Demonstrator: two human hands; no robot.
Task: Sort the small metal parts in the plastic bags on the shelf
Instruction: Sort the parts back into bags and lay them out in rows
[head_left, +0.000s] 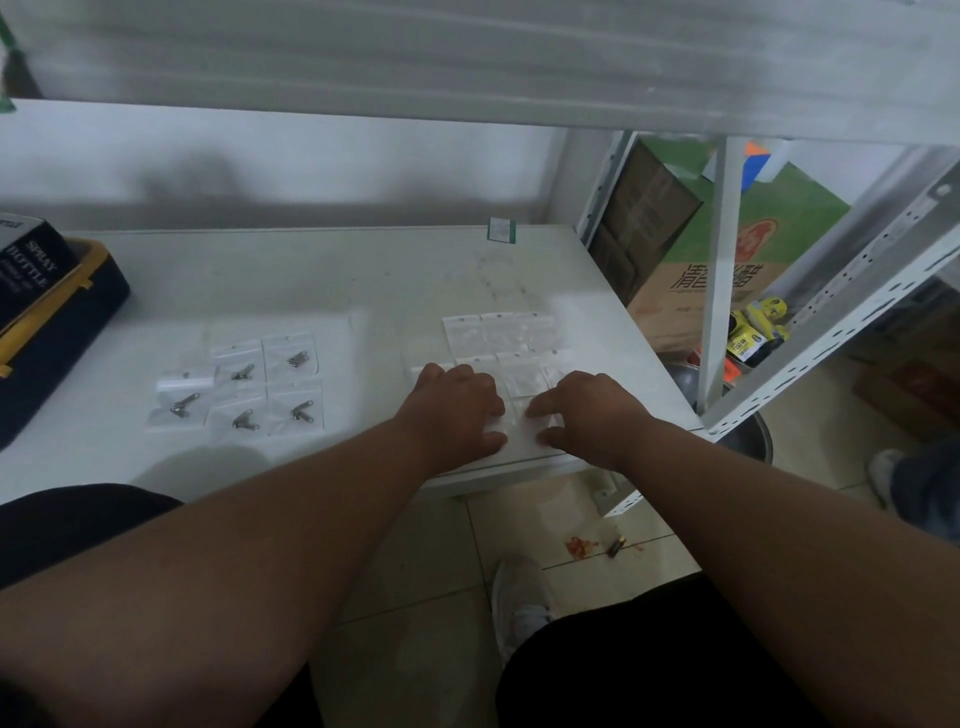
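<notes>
On the white shelf board (322, 280) lie two groups of small clear plastic bags. The left group (244, 382) is laid in two rows, and each bag holds a small dark metal part. The right group (501, 335) looks pale, and its contents are too faint to tell. My left hand (457, 410) and my right hand (592, 415) rest side by side near the shelf's front right edge. Their fingers and thumbs touch one clear bag (519, 423) that lies flat between them. Whether either hand pinches the bag I cannot tell.
A dark blue and yellow case (62, 332) with a spray bottle box (28, 260) on it stands at the left. A small green-edged card (502, 230) leans at the back. Cardboard boxes (727, 249) and a metal rack post (719, 270) stand to the right; tiled floor lies below.
</notes>
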